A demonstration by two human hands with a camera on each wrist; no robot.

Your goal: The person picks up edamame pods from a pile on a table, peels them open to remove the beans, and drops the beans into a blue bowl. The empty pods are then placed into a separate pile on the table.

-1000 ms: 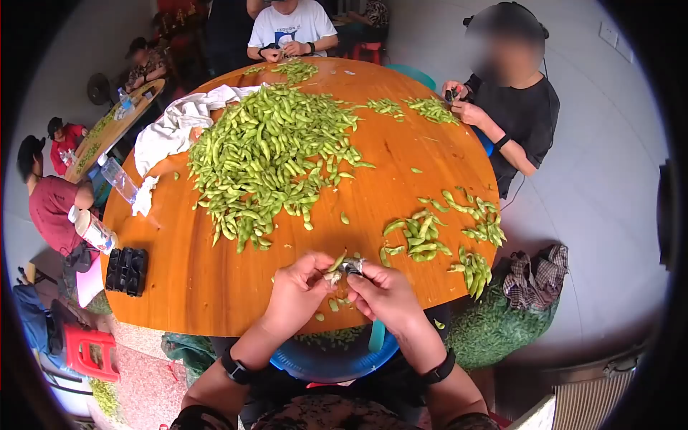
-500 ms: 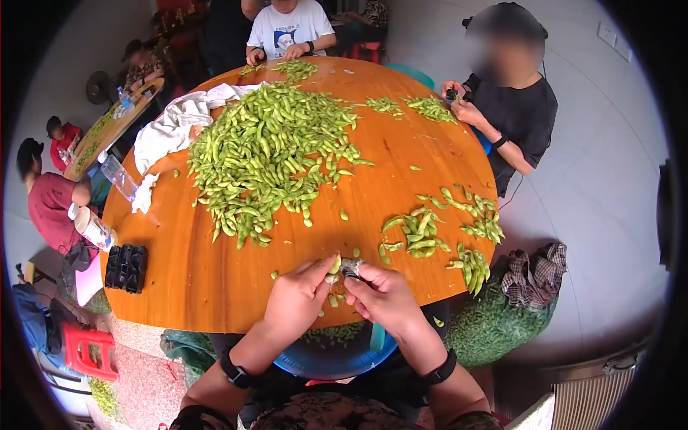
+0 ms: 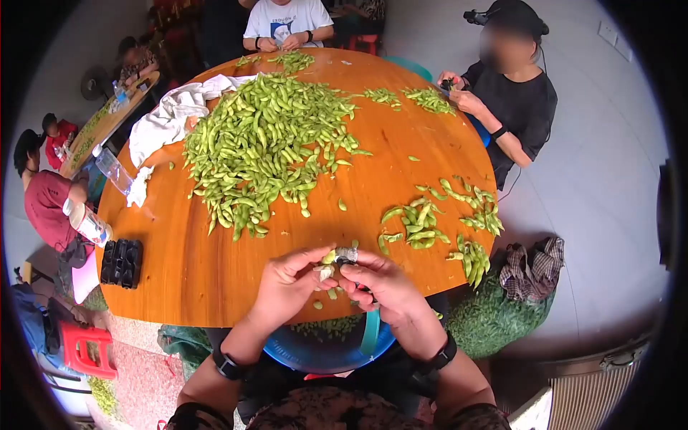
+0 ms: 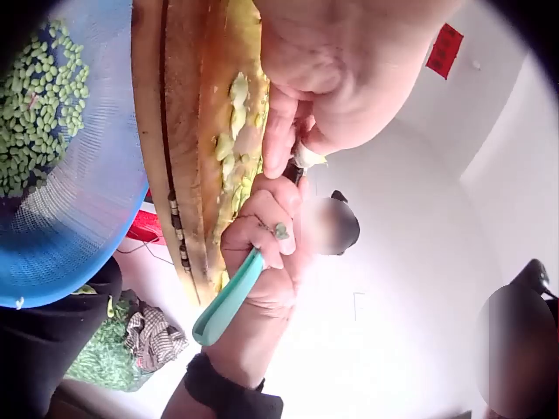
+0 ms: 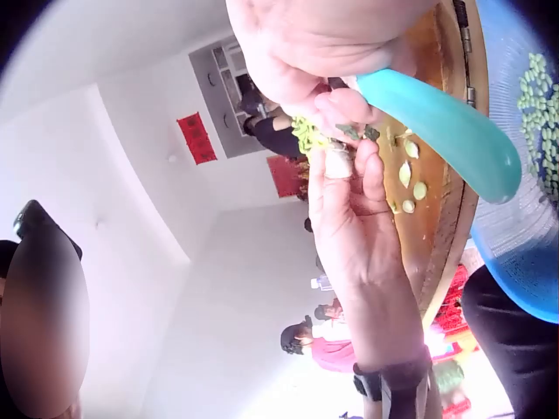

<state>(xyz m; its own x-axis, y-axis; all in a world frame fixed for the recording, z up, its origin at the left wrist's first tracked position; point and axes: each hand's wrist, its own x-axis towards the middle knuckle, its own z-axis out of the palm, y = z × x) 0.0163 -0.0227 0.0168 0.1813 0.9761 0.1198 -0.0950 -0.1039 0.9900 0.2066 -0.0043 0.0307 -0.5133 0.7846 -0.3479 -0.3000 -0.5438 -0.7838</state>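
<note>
Both hands meet over the near edge of the round wooden table (image 3: 362, 193). My left hand (image 3: 283, 287) pinches a yellow-green edamame pod (image 3: 330, 256) between thumb and fingertips; a white covering (image 5: 339, 164) shows on its thumb tip. My right hand (image 3: 387, 283) grips a tool by its curved teal handle (image 5: 445, 131), which sticks out below the fist. The tool's dark working end is mostly hidden by the fingers, close beside the pod. Grey wrapping (image 3: 347, 253) covers a right fingertip. Below the hands, a blue basin (image 4: 113, 253) holds shelled green beans (image 4: 39, 105).
A large pile of pods (image 3: 265, 150) covers the table's middle left, with smaller heaps (image 3: 419, 226) at right. Loose beans (image 5: 410, 148) lie near the edge. A white cloth (image 3: 168, 122), bottle (image 3: 115, 170) and black tray (image 3: 122, 264) stand left. Two people sit around the table.
The pod stood up from my left fingers, then was mostly covered by them; now it points toward the right hand. The left fingers have spread a little. The right hand keeps the tool.
</note>
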